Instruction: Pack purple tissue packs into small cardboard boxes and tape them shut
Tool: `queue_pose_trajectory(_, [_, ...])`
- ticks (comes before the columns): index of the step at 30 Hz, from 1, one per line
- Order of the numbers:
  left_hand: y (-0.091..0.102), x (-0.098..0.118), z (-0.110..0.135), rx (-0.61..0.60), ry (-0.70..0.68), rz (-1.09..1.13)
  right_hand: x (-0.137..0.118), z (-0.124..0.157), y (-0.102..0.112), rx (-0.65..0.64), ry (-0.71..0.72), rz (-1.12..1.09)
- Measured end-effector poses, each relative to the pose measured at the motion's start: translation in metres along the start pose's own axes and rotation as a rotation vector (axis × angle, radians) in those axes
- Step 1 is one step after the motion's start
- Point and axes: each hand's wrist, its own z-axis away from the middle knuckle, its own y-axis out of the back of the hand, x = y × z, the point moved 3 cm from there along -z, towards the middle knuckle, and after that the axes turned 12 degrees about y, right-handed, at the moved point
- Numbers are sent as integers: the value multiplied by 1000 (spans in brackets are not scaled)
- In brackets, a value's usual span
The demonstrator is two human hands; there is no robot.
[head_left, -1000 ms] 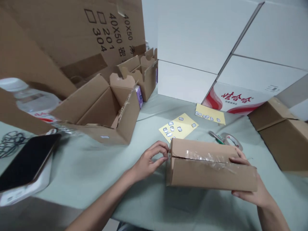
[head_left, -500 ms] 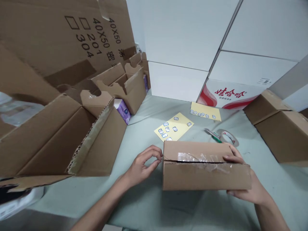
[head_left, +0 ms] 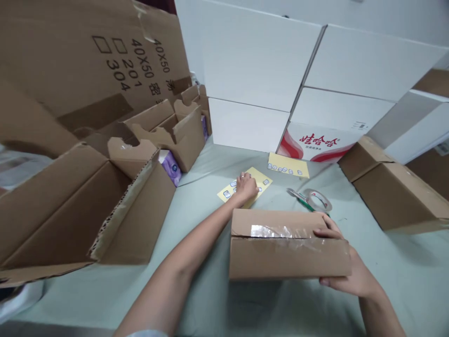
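Observation:
A small brown cardboard box [head_left: 287, 255] lies on the pale green table, its top seam covered with wrinkled clear tape. My right hand [head_left: 345, 267] grips the box's right end, thumb on top and fingers underneath. My left hand [head_left: 246, 187] reaches past the box and rests with curled fingers on a yellow sticker sheet [head_left: 261, 180] that carries several small white labels. Whether its fingers pinch a label is hidden.
A second yellow sticker sheet [head_left: 288, 165] lies further back. A roll of clear tape [head_left: 318, 200] and a green-handled tool sit behind the box. Open cardboard boxes [head_left: 105, 206] crowd the left, white cartons [head_left: 266, 70] the back, brown boxes [head_left: 389, 192] the right.
My left hand left the box's left edge and reached forward onto the yellow sticker sheet. The right hand kept its hold on the box. The view shifted slightly.

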Motion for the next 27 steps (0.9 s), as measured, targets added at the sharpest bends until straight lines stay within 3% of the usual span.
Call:
queue_pose_trajectory(4, [12,-4,6,32,-8,42,-4,1,0,18,-5,2])
queue_pose_trajectory(8, [58,-19,27,60,-24,194,-3,3,2,15,-3,25])
queue_pose_trajectory(10, [87,-27,55,51,-32,289,-2,4,2,26,11,38])
queue_pose_trajectory(13, [127,-31,118,65,-82,413,-6,5,-7,50,28,44])
queue_pose_trajectory(14, [137,-29,141,101,-130,455,-9,5,-12,57,25,45])
queue_pose_trajectory(15, [144,-24,165,148,-265,490,-13,5,-17,60,18,44])
queue_pose_trajectory(18, [141,-10,220,256,-596,204,-25,7,-26,20,-27,41])
queue_pose_trajectory(21, [121,-4,238,305,-703,-46,-20,11,-13,-23,-86,-59])
queue_pose_trajectory(23, [113,-1,238,332,-750,-111,0,10,13,115,-148,-36])
queue_pose_trajectory(25, [110,5,237,341,-813,-194,30,7,41,300,-259,147])
queue_pose_trajectory(27, [109,13,237,333,-854,-278,62,-2,57,338,-345,270])
